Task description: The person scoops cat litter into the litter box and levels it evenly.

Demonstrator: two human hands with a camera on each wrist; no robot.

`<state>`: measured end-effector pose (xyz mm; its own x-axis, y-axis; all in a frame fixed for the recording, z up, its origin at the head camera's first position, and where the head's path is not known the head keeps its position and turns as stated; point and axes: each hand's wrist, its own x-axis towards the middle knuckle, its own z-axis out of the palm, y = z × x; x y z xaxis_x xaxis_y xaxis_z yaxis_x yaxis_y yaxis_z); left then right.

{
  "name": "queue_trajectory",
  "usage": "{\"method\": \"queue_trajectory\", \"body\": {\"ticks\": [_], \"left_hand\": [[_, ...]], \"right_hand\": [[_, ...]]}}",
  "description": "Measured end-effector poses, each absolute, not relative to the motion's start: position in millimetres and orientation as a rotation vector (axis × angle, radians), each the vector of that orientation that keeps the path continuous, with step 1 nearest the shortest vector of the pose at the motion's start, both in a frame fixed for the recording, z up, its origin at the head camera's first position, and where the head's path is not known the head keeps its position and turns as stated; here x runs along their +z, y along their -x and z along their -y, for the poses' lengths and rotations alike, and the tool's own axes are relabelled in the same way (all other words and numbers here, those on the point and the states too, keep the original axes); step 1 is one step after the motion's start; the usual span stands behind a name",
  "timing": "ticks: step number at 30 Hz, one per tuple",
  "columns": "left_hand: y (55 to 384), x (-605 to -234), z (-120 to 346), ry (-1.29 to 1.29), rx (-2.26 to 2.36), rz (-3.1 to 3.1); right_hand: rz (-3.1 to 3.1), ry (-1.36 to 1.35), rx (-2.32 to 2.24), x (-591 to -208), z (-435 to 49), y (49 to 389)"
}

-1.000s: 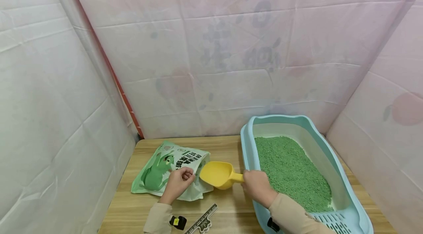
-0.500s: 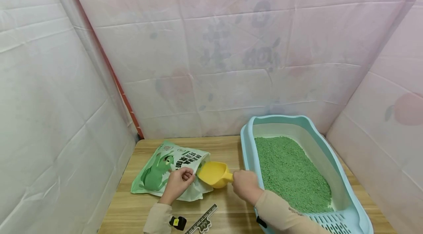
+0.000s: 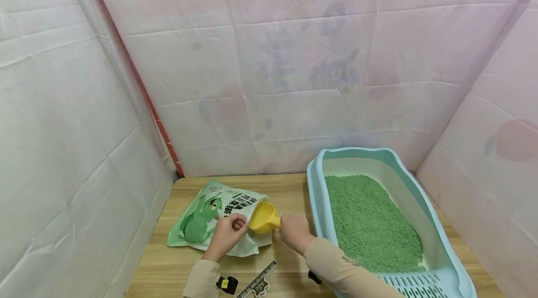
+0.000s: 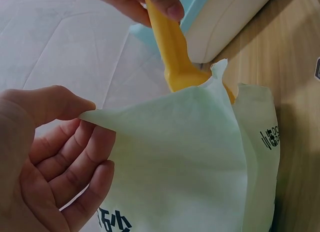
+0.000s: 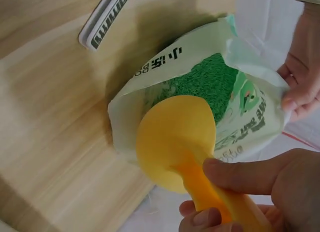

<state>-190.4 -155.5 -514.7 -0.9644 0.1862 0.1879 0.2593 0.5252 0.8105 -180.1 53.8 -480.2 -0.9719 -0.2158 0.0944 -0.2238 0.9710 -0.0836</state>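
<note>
A green and white bag of green cat litter lies on its side on the table, its mouth facing right. My left hand pinches the upper edge of that mouth between thumb and fingers, as the left wrist view shows. With my right hand I grip the handle of a yellow scoop. The scoop's bowl is partly inside the bag's mouth. In the right wrist view, green litter pellets show inside the bag, just beyond the scoop; the bowl's front edge overlaps them.
On the right stands a light blue litter box with green litter spread in it and a slotted step at its near end. A ruler-like strip lies near the table's front. Pale sheets hang around the table.
My right hand has moved left with the scoop, from just outside the bag's mouth to partly within it. The left hand and the bag have stayed in place.
</note>
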Motion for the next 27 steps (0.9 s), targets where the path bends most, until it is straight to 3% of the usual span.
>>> {"method": "queue_trajectory", "body": {"ticks": [14, 27], "left_hand": [[191.0, -515.8, 154.8, 0.374, -1.436, 2.666], [191.3, -513.9, 152.2, 0.371, -1.403, 2.657]], "right_hand": [[3.093, -0.312, 0.239, -494.4, -26.4, 188.7], [2.932, -0.227, 0.2, -531.3, -15.7, 183.4]]}}
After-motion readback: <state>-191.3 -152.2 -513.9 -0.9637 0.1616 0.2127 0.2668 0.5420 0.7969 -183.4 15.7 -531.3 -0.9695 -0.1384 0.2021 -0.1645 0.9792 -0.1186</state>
